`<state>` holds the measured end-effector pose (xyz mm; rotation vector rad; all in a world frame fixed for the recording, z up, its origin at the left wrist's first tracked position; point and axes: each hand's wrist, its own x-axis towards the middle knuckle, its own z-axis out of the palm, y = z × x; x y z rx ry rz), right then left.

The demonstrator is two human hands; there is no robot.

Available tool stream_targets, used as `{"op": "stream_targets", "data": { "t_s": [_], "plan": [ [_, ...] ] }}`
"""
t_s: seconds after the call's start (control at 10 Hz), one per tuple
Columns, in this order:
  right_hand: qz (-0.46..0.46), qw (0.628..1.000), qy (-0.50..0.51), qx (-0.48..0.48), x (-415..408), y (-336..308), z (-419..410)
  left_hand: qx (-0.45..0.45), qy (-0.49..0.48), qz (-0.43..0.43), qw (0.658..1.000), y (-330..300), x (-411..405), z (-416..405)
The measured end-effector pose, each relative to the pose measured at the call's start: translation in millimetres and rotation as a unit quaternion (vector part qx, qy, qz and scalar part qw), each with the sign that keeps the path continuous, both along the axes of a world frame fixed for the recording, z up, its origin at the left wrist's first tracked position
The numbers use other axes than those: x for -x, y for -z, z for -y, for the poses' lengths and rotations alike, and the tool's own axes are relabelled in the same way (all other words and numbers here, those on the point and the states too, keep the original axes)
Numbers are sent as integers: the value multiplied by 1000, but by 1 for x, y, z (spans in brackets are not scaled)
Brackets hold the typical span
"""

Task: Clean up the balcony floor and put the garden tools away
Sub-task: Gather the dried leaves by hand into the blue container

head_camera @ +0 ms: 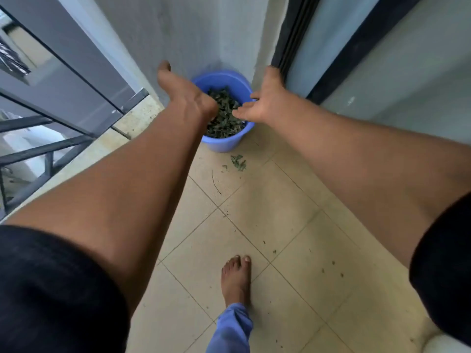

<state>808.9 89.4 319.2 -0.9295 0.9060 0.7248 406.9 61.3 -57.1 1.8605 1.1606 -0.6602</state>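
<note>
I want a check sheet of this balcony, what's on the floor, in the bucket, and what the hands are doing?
Surface: tiled floor, specks of leaf debris scattered.
Job's things: blue bucket in the corner, filled with green leaves; no garden tools seen.
Clutter: small leaf pile just before the bucket.
Hands: left hand and right hand over the bucket, fingers relaxed, holding nothing.
Cables: nothing seen.
Surroundings: railing left, door frame right, bare foot.

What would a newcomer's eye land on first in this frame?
First, the blue bucket in the far corner, full of dark green leaves. Both bare arms stretch toward it, the left hand and right hand held open over its rim. A few stray leaves lie on the tiled floor just in front of the bucket, nearer the bare foot.
</note>
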Motion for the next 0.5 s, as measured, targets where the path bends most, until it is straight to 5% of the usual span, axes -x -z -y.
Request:
{"op": "stream_targets", "data": {
  "t_s": [0.2,0.3,0.4,0.5],
  "plan": [
    [101,979,-165,65,73,0,57,71,-41,42,996,0,-7,-21],
    [160,961,-162,156,140,-1,110,46,3,90,995,-172,-122,-34],
    [209,934,-151,247,222,8,184,248,-25,159,955,-333,-140,45],
    [194,929,-114,295,308,14,268,240,53,129,961,-372,-60,117]
  ]
}}
